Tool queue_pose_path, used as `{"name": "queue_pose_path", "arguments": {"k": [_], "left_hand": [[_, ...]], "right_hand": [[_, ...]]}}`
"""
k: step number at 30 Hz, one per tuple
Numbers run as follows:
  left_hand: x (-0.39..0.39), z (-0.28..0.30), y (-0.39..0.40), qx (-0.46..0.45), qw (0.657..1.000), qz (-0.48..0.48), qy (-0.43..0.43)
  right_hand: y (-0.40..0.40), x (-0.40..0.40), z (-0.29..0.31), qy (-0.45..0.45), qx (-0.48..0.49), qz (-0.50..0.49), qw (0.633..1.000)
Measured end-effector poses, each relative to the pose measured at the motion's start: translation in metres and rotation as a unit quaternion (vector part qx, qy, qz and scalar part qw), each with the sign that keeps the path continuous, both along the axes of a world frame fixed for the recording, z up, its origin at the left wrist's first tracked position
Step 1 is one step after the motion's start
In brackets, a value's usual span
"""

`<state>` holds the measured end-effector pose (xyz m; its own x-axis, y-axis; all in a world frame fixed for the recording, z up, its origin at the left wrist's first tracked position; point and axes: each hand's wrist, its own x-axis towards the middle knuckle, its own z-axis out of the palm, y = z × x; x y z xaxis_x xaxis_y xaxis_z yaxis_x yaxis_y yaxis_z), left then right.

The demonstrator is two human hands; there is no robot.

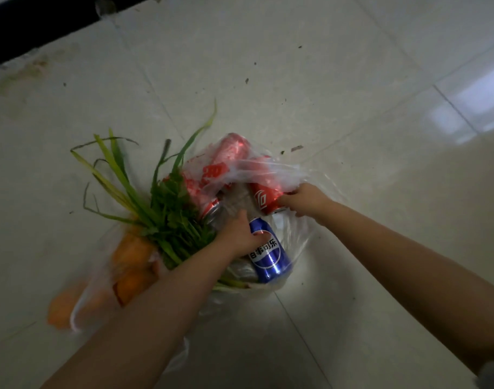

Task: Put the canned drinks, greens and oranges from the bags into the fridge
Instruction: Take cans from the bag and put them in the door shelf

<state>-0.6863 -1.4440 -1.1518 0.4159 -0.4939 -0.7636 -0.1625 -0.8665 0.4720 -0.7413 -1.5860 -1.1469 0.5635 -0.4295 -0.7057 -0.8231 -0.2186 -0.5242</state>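
Two clear plastic bags lie on a pale tiled floor (310, 80), touching each other. The left hand (237, 233) reaches into the right bag (293, 240) and closes around the top of a blue can (269, 255), which lies tilted on its side at the bag's near edge. The right hand (304, 199) grips the end of a red can (265, 199) lying at the bag's right side, fingers curled round it under a fold of plastic. Two more red cans (229, 153) lie at the bag's far side, one partly hidden by printed plastic. The greens (167, 209) spill from between the bags, their long leaves fanning over the floor toward the far left. The oranges (130, 256) sit blurred inside the left bag (83, 304), just left of the left forearm.
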Motion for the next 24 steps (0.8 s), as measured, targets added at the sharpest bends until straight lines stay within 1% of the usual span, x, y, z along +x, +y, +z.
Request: {"name": "queue_pose_path", "arguments": {"k": [3,7,8,11,12,14,17,19,22,24], "left_hand": [[0.000,-0.005,-0.005,0.012,0.999,0.023,0.047],[0.002,-0.004,-0.005,-0.001,0.993,0.104,0.048],[0.003,-0.003,-0.002,-0.006,0.994,0.099,0.042],[0.009,0.006,0.016,0.001,1.000,0.001,-0.014],[0.011,0.009,0.024,-0.006,0.999,-0.017,-0.034],[0.016,0.016,0.037,-0.020,0.997,-0.032,-0.066],[0.020,0.029,0.047,-0.046,0.994,-0.038,-0.095],[0.021,0.037,0.049,-0.057,0.991,-0.012,-0.121],[0.023,0.046,0.049,-0.071,0.987,0.070,-0.130],[0.024,0.053,0.047,-0.064,0.983,0.100,-0.137]], "right_hand": [[0.004,0.004,0.001,0.004,0.038,-0.062,0.997],[0.009,0.009,-0.003,0.010,0.082,-0.131,0.988],[0.010,0.009,-0.005,0.011,0.091,-0.153,0.984],[0.014,0.008,-0.006,-0.010,0.112,-0.218,0.969],[0.017,0.007,-0.006,-0.024,0.117,-0.239,0.964],[0.023,0.005,-0.005,-0.055,0.114,-0.276,0.953],[0.029,0.001,-0.002,-0.105,0.108,-0.307,0.940],[0.028,0.001,-0.003,-0.109,0.107,-0.328,0.932],[0.027,0.002,-0.002,-0.060,0.123,-0.354,0.925],[0.027,0.000,0.001,-0.018,0.092,-0.310,0.946]]}}
